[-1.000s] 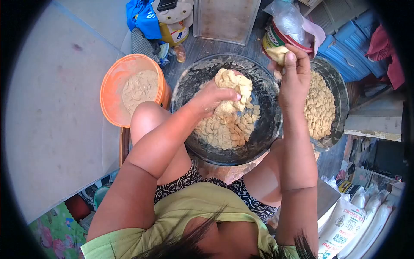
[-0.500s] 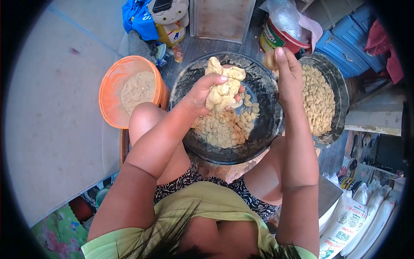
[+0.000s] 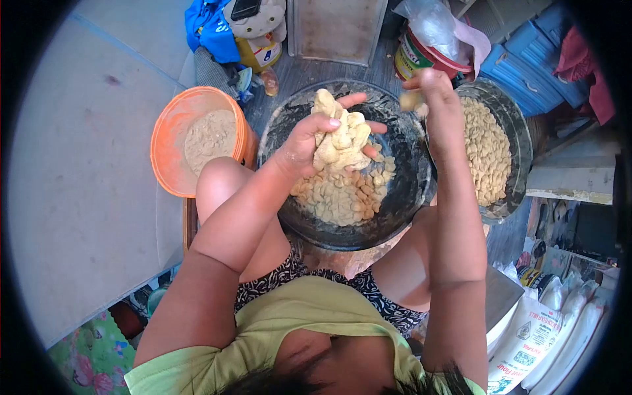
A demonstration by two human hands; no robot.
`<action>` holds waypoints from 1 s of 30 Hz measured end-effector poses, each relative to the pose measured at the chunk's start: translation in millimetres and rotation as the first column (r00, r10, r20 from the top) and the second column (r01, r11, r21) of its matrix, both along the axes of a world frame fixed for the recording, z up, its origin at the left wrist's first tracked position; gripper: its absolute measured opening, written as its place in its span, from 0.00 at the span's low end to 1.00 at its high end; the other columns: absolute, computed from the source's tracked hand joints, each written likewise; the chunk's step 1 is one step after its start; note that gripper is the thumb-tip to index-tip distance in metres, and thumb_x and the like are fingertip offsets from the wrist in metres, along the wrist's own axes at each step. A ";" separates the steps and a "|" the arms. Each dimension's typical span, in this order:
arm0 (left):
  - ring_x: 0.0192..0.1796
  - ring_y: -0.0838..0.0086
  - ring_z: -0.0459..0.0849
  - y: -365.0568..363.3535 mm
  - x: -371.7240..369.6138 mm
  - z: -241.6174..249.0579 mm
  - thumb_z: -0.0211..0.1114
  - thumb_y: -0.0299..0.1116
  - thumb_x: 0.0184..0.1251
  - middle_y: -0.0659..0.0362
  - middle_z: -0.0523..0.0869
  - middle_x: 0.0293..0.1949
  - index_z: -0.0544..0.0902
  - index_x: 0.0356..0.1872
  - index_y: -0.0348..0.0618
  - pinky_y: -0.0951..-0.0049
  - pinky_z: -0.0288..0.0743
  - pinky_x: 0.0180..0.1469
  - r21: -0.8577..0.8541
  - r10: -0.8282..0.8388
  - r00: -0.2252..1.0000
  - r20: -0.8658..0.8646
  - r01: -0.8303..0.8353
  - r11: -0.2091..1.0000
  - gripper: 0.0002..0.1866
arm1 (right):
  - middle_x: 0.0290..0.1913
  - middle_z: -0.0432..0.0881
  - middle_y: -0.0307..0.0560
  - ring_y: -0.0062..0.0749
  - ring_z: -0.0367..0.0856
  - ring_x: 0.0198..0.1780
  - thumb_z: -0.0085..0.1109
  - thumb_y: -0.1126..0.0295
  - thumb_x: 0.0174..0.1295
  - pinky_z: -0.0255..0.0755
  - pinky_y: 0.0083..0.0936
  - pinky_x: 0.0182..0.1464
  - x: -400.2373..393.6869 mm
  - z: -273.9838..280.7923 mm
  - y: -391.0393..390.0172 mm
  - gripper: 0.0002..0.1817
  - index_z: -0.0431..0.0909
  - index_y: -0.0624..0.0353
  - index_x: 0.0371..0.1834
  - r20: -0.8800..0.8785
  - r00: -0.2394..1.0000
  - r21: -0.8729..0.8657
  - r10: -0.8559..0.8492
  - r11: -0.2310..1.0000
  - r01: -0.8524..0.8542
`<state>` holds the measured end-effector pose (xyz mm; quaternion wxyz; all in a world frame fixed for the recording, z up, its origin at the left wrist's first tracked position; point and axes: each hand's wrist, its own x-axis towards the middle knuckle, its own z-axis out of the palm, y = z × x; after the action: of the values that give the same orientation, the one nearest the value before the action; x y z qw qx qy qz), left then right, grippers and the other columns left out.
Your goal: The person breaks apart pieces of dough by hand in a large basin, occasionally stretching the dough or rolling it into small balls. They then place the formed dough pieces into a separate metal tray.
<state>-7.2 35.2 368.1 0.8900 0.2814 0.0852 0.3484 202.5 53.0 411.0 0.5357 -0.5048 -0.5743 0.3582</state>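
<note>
A lumpy mass of pale yellow dough [image 3: 341, 139] rests in my left hand [image 3: 306, 141], with the thumb pressed on it and the fingertips showing spread beyond its right side. Both are over a black round basin [image 3: 408, 197] that holds many small flattened dough pieces [image 3: 336, 197]. My right hand [image 3: 440, 99] is raised above the basin's upper right rim, its fingers bent around a small, blurred piece of dough [image 3: 411, 100]. A gap separates the two hands.
At the left stands an orange bucket [image 3: 160, 148] with powder inside. A second basin [image 3: 523, 141] full of dough pieces is at the right. Behind it are a red-rimmed bucket [image 3: 421, 56] and blue drawers [image 3: 523, 72]. Flour sacks [image 3: 526, 339] lie at the lower right.
The fingers of my left hand have spread out from behind the dough mass. My right hand has shifted slightly, with its fingers stretched further left over the small piece.
</note>
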 end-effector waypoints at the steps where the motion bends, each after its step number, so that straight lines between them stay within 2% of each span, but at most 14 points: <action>1: 0.43 0.52 0.81 -2.7 0.3 3.9 0.53 0.36 0.52 0.38 0.70 0.58 0.51 0.70 0.48 0.59 0.80 0.42 -0.033 0.033 0.999 0.004 -0.033 0.999 0.40 | 0.45 0.76 0.47 0.33 0.75 0.48 0.59 0.60 0.59 0.69 0.28 0.51 -1.4 4.2 -0.7 0.21 0.74 0.60 0.52 0.246 0.969 0.094 -0.027 0.996 0.004; 3: 0.47 0.50 0.80 -3.1 1.4 3.6 0.53 0.37 0.52 0.39 0.70 0.58 0.52 0.69 0.46 0.60 0.80 0.44 -0.065 0.065 0.998 0.008 -0.064 0.996 0.40 | 0.49 0.74 0.51 0.36 0.71 0.55 0.64 0.60 0.54 0.66 0.31 0.56 -11.0 7.8 -17.4 0.24 0.75 0.59 0.52 0.513 0.857 0.226 -0.044 0.970 -0.085; 5: 0.53 0.50 0.76 -1.6 3.5 -2.7 0.53 0.36 0.50 0.41 0.70 0.59 0.53 0.69 0.45 0.57 0.78 0.47 -0.075 0.192 0.981 -0.006 -0.191 0.979 0.40 | 0.48 0.75 0.49 0.37 0.70 0.55 0.66 0.63 0.51 0.65 0.31 0.57 -23.2 7.9 -26.0 0.24 0.75 0.59 0.52 0.236 0.840 -0.111 0.489 0.872 -0.476; 9: 0.57 0.53 0.74 -2.3 1.9 -6.0 0.53 0.36 0.49 0.44 0.68 0.60 0.54 0.69 0.46 0.53 0.76 0.49 -0.068 0.215 0.976 -0.043 -0.218 0.974 0.40 | 0.50 0.75 0.45 0.32 0.73 0.49 0.63 0.70 0.52 0.68 0.29 0.53 -22.7 -10.3 -14.9 0.18 0.73 0.60 0.48 0.452 0.798 0.100 0.399 0.866 -0.490; 10: 0.55 0.52 0.75 0.3 1.1 -6.3 0.53 0.34 0.50 0.46 0.71 0.57 0.55 0.68 0.49 0.52 0.76 0.46 -0.043 0.137 0.990 -0.016 -0.138 0.990 0.38 | 0.52 0.75 0.43 0.27 0.74 0.47 0.62 0.72 0.53 0.71 0.26 0.48 -27.5 6.3 -21.9 0.15 0.73 0.60 0.44 -0.113 0.898 -0.206 0.425 0.874 -0.440; 13: 0.53 0.52 0.76 -1.5 1.3 -6.3 0.53 0.31 0.51 0.49 0.73 0.53 0.55 0.68 0.51 0.51 0.77 0.43 -0.050 0.070 0.997 0.035 -0.068 0.996 0.37 | 0.48 0.77 0.46 0.33 0.75 0.50 0.60 0.75 0.54 0.67 0.29 0.55 -22.8 10.9 -17.9 0.14 0.75 0.59 0.45 -0.245 0.847 -0.116 0.472 0.853 -0.509; 14: 0.53 0.54 0.76 -3.2 1.6 -6.0 0.53 0.30 0.51 0.49 0.74 0.53 0.56 0.68 0.50 0.51 0.77 0.43 -0.084 0.082 0.995 0.058 -0.077 0.994 0.37 | 0.47 0.77 0.44 0.30 0.75 0.50 0.60 0.76 0.53 0.67 0.28 0.55 -23.7 17.4 -22.8 0.18 0.74 0.58 0.50 0.122 0.864 -0.063 0.488 0.873 -0.484; 17: 0.50 0.53 0.79 -9.5 2.6 -2.7 0.54 0.27 0.50 0.48 0.74 0.52 0.56 0.67 0.49 0.55 0.79 0.41 -0.086 0.189 0.980 -0.068 -0.194 0.977 0.38 | 0.46 0.77 0.43 0.29 0.75 0.48 0.61 0.76 0.52 0.67 0.27 0.54 -29.1 -0.4 -24.8 0.24 0.72 0.56 0.55 0.463 0.726 -0.069 0.509 0.837 -0.543; 19: 0.48 0.54 0.80 -7.3 2.4 1.7 0.55 0.26 0.49 0.48 0.74 0.51 0.57 0.67 0.47 0.57 0.80 0.40 0.023 0.117 0.985 -0.129 -0.115 0.993 0.38 | 0.45 0.77 0.41 0.28 0.75 0.47 0.59 0.74 0.55 0.67 0.25 0.53 -27.0 -0.7 -20.3 0.21 0.71 0.58 0.54 0.415 0.747 -0.080 0.519 0.839 -0.538; 21: 0.47 0.55 0.81 -4.4 1.6 0.7 0.55 0.26 0.49 0.47 0.75 0.51 0.57 0.67 0.45 0.59 0.81 0.39 0.134 0.064 0.979 -0.192 -0.039 0.990 0.37 | 0.43 0.77 0.44 0.25 0.77 0.41 0.57 0.68 0.61 0.72 0.21 0.41 -28.3 1.2 -14.4 0.20 0.67 0.62 0.54 -0.224 0.935 -0.009 0.276 0.958 -0.285; 23: 0.46 0.57 0.81 -4.8 3.1 -3.4 0.58 0.30 0.48 0.46 0.75 0.52 0.56 0.67 0.42 0.68 0.80 0.30 0.098 0.027 0.983 -0.181 -0.009 0.995 0.39 | 0.41 0.77 0.45 0.21 0.76 0.33 0.54 0.66 0.64 0.70 0.16 0.36 -14.6 5.9 -5.5 0.17 0.69 0.63 0.52 -0.213 0.973 -0.027 0.086 0.995 -0.093; 26: 0.48 0.55 0.80 -4.2 6.6 -0.8 0.55 0.36 0.51 0.45 0.75 0.52 0.58 0.66 0.39 0.63 0.79 0.39 0.024 0.102 0.985 -0.137 -0.100 0.995 0.37 | 0.41 0.75 0.45 0.23 0.75 0.38 0.60 0.63 0.60 0.70 0.19 0.39 -0.6 4.9 -0.6 0.18 0.72 0.61 0.50 -0.062 0.996 -0.129 0.063 0.989 -0.071; 28: 0.53 0.56 0.77 1.6 4.9 -8.0 0.51 0.41 0.55 0.46 0.74 0.54 0.61 0.65 0.39 0.56 0.74 0.51 -0.019 0.166 0.977 -0.136 -0.170 0.985 0.34 | 0.40 0.73 0.45 0.29 0.73 0.46 0.66 0.61 0.52 0.70 0.26 0.43 -5.2 7.0 -9.1 0.22 0.75 0.58 0.49 0.554 0.830 0.159 0.066 0.970 -0.184; 30: 0.54 0.57 0.76 2.7 6.3 -7.1 0.51 0.40 0.55 0.47 0.74 0.54 0.61 0.64 0.39 0.56 0.72 0.54 -0.096 0.197 0.977 -0.083 -0.205 0.974 0.33 | 0.41 0.72 0.46 0.32 0.73 0.48 0.68 0.61 0.49 0.70 0.29 0.46 -19.4 10.4 -23.5 0.25 0.74 0.56 0.51 0.532 0.797 0.060 0.287 0.926 -0.374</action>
<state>-0.9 37.9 361.0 0.8598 0.2373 0.1639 0.4214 183.2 29.5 421.4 0.3310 -0.4283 -0.8025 0.2509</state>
